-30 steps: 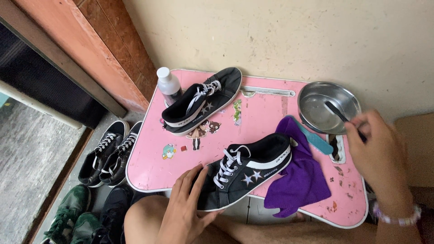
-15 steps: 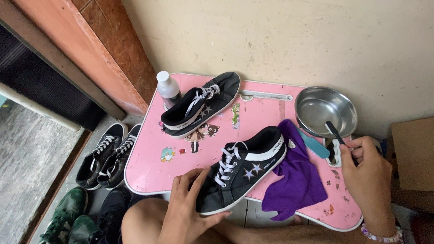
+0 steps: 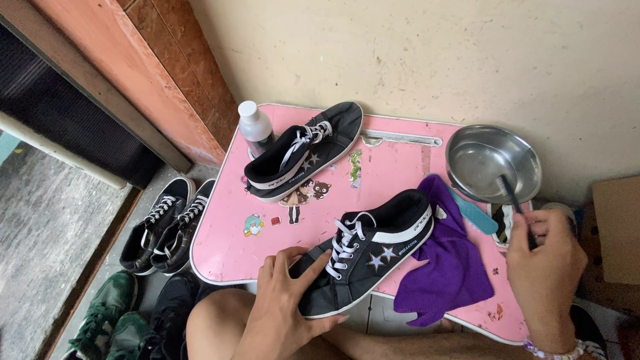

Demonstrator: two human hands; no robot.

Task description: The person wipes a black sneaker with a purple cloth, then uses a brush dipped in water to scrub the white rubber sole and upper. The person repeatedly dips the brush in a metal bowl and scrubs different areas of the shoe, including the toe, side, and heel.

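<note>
My left hand (image 3: 283, 303) grips the toe end of a black sneaker (image 3: 373, 247) with white laces and star marks. It lies at the near edge of a small pink table (image 3: 393, 163). My right hand (image 3: 543, 270) is shut on a thin dark brush (image 3: 512, 195) whose tip reaches into a steel bowl (image 3: 492, 160). A purple cloth (image 3: 450, 267) lies under the sneaker's heel. A second matching sneaker (image 3: 303, 150) rests at the table's far left.
A white-capped bottle (image 3: 255, 127) stands at the table's back left corner. A light blue flat tool (image 3: 473, 212) lies by the bowl. On the floor to the left sit a pair of black sneakers (image 3: 165, 223) and green shoes (image 3: 110, 313). A cardboard box (image 3: 617, 233) stands at right.
My right hand has moved down and toward me with the brush, away from the bowl's middle. The held sneaker has shifted slightly.
</note>
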